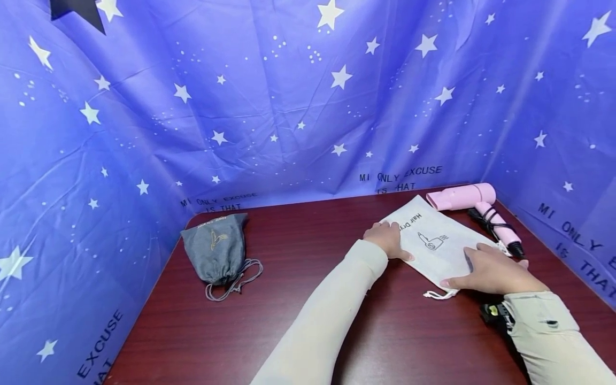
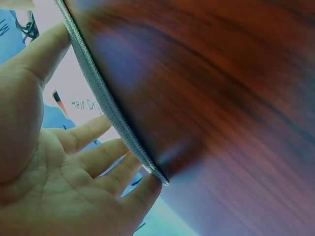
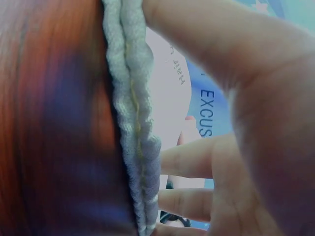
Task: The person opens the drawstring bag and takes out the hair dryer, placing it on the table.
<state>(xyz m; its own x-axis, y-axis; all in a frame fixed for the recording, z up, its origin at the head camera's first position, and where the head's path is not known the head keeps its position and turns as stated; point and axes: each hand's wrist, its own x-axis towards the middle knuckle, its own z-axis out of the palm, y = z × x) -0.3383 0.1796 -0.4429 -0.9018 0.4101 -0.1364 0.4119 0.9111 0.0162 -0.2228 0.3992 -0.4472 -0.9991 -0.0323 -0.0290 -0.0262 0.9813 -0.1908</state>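
A white drawstring bag point(image 1: 454, 254), printed with "Hair Dryer" and a small dryer drawing, lies flat on the right of the table. My left hand point(image 1: 387, 240) touches its left edge; in the left wrist view the fingertips and thumb meet the seamed edge point(image 2: 106, 101). At the opposite, drawstring end is my right hand point(image 1: 500, 272). Its thumb and extended fingers rest along the gathered hem point(image 3: 133, 108) in the right wrist view. A pink hair dryer point(image 1: 469, 197) lies behind the bag, its black cord point(image 1: 488, 219) wound near the handle.
On the table's left side lies a grey drawstring bag point(image 1: 216, 256) with its cords loose. The dark red wooden table point(image 1: 289, 267) meets a blue star-printed curtain point(image 1: 274, 107) at the back and sides.
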